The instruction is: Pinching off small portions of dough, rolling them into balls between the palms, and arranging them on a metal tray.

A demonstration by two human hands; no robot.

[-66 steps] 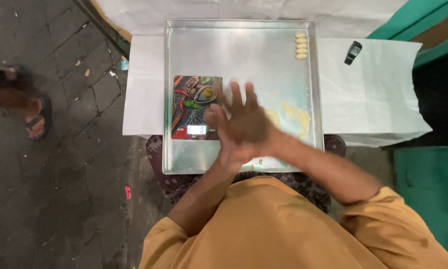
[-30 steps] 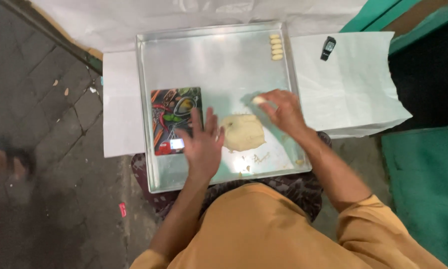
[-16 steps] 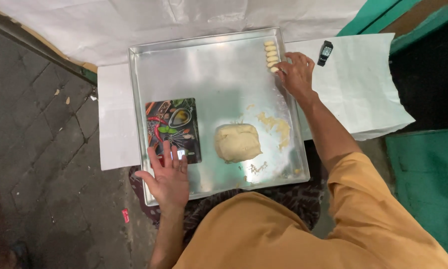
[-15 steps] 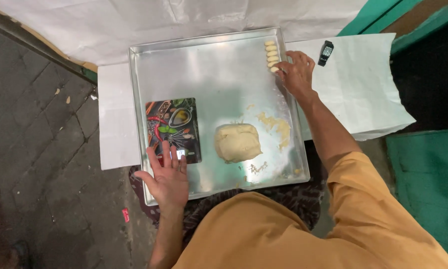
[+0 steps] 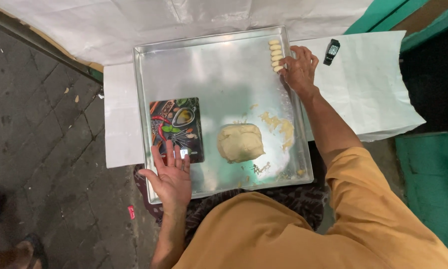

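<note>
A large metal tray (image 5: pixel 219 65) lies in front of me. A lump of pale dough (image 5: pixel 240 143) sits near its front middle, with smears and crumbs (image 5: pixel 279 127) to its right. A flat kitchen scale (image 5: pixel 177 129) with a colourful printed top lies at the tray's left. My left hand (image 5: pixel 171 175) rests flat and open at the tray's front left corner, fingertips on the scale's near edge. My right hand (image 5: pixel 299 67) reaches to the far right corner, fingertips touching the nearest of a short row of small dough pieces (image 5: pixel 276 55).
White paper (image 5: pixel 368 84) lies under and around the tray, with a small black watch-like object (image 5: pixel 331 51) on it at right. Dark paving (image 5: pixel 44 149) is on the left, a green surface (image 5: pixel 428 184) on the right. Another person's foot (image 5: pixel 14 249) shows at bottom left.
My hands came apart from above the dough. The right hand carried a small piece to the far right row; the left moved to the scale's near edge.
</note>
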